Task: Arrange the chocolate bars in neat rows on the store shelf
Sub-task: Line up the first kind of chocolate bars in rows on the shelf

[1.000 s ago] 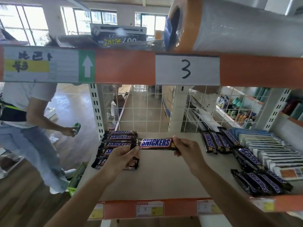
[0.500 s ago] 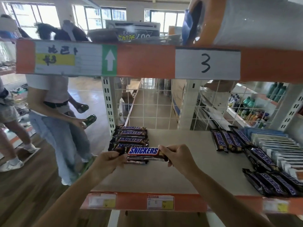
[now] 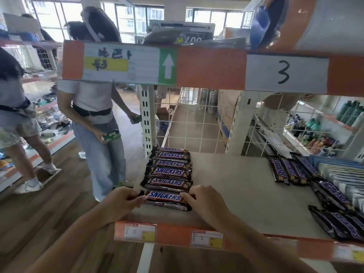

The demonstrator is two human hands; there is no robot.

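A Snickers bar lies crosswise at the near end of a column of several Snickers bars on the left side of the beige shelf. My left hand pinches its left end and my right hand pinches its right end. The bar sits low, on top of another bar beneath it. More Snickers bars lie lengthwise at the back right and loosely at the front right.
Flat blue and white packets fill the shelf's right edge. An orange price rail runs along the front. An upper shelf beam hangs overhead. Two people stand in the aisle to the left; a wire grid backs the shelf.
Both hands carried the bar from mid-shelf leftward and down onto the near end of the left column. The camera swung closer and left.
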